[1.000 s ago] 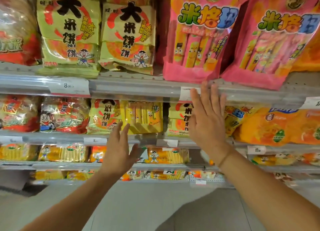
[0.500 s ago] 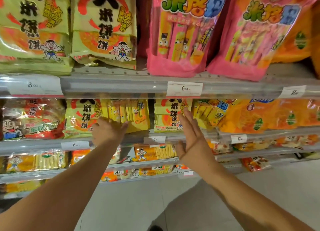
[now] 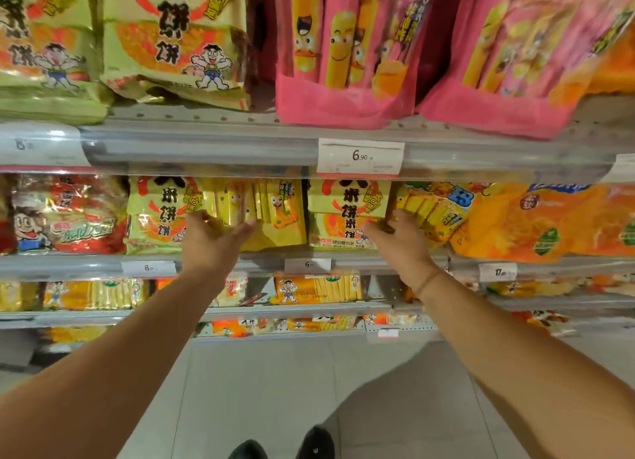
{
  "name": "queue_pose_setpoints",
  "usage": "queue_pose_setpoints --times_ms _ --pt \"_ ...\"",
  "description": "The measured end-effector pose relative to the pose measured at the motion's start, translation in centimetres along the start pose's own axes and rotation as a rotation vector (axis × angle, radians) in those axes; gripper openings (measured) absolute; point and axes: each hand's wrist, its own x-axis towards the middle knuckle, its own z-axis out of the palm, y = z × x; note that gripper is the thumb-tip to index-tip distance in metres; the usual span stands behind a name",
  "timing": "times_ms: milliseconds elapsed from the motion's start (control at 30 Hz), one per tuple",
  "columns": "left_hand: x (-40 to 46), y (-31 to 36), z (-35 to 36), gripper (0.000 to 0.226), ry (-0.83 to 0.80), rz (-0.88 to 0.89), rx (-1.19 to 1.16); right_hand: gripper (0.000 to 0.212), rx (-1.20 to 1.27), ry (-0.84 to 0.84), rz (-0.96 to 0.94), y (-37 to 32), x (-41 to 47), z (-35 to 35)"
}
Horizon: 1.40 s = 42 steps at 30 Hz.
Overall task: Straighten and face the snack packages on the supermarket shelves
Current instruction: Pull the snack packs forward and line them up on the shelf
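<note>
pink stick-snack bag (image 3: 343, 63) | green-yellow cracker pack, black characters (image 3: 348, 214) | orange bag (image 3: 549, 221) | red pack (image 3: 68, 214)

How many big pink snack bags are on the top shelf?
2. One pink snack bag stands above the 6.90 price tag; the second pink bag leans just to its right. More may be hidden behind them.

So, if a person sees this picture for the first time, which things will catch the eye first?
Probably the two bare arms reaching to the second shelf: the left hand grips a yellow snack pack, and the right hand reaches in beside a green rice-cracker bag. Above them, big pink packages stand on the top shelf, over a white 6.90 price tag.
</note>
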Motion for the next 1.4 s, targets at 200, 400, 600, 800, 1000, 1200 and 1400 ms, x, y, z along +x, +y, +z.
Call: queue_pose_setpoints --times_ms 200,400,600,800,1000,1200,1400 --pt "-1.4 -2.8 -5.5 0.080 -0.075 -0.090 -0.205 0.077 -0.121 -0.072 0.015 -0.8 2.0 1.0" --pt "-2.2 -5.4 -11.5 0.054 0.022 -0.073 -0.268 0.030 -0.030 -0.071 -0.023 -1.5 1.7 2.8" --pt "-2.8 -6.5 -14.5 0.046 0.000 -0.040 -0.333 0.026 0.037 -0.166 -0.090 -5.5 -0.2 8.4" --pt "-3.1 -8.2 -17.7 0.043 0.014 -0.038 -0.337 0.047 0.040 -0.158 -0.032 -9.5 -0.5 13.8" --pt "-2.9 -9.1 -19.1 0.033 -0.034 -0.011 -0.322 0.057 -0.072 -0.064 -0.002 -9.7 -1.6 15.8" --pt "-2.1 -7.1 -17.0 0.045 -0.212 0.022 -0.333 0.044 -0.093 0.014 -0.204 -8.5 -6.5 13.1" --pt "-2.6 -4.0 -10.3 0.038 -0.403 0.079 -0.243 0.024 0.259 -0.348 -0.125 -7.0 -11.5 8.0"
